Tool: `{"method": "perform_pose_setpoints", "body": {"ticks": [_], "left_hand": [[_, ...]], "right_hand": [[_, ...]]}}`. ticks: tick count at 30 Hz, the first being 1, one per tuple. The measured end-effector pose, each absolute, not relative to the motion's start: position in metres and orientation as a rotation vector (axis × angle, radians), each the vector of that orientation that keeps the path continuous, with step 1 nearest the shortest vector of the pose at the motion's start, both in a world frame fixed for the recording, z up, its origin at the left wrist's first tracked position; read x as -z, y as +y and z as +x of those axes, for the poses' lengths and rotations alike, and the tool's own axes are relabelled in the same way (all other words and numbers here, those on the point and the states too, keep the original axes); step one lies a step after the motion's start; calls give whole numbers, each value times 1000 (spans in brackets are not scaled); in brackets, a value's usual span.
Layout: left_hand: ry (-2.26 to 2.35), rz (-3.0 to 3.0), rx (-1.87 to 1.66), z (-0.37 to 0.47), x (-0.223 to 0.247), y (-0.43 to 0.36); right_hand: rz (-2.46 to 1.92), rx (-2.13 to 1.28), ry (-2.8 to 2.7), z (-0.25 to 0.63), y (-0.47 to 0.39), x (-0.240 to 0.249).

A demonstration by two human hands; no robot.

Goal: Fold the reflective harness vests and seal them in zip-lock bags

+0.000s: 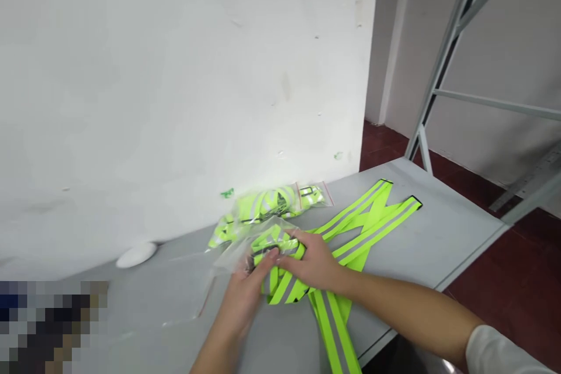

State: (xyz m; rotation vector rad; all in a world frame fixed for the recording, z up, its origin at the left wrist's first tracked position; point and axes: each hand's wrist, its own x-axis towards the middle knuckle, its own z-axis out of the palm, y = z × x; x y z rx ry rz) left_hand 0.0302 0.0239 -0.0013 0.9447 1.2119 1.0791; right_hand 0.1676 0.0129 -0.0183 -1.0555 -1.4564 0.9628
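A folded bundle of neon yellow-green reflective vest straps (280, 292) with silver stripes is between my hands, its far part inside a clear plastic bag (239, 251). My left hand (249, 286) grips the bag and bundle from the left, thumb pressed on top. From the right, my right hand (315, 260) is closed on the same straps, some fingers hidden behind them. Under and beyond my right wrist, another reflective vest (377, 231) lies spread out, its straps crossing and hanging toward the near table edge.
Several bagged reflective vests (263, 204) are piled against the white wall (197, 70). A white oval object (137, 254) sits at the wall's foot on the grey table (438, 239). To the right stands a metal frame (438, 70) over a dark red floor. The lower left corner is pixelated.
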Motion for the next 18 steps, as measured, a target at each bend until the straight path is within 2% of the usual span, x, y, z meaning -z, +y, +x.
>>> {"method": "perform_pose_setpoints", "body": {"ticks": [5,13,18], "left_hand": [[1222,1055,-1030,33,5,29],[1084,775,-980,48,14,20],[1015,741,-1049,46,15,19]], "right_hand": [[-1052,-999,-1353,167,11,19],[-1368,-868,-1535,174,18,36],[-1289,-1030,-1550,176,17,31]]}}
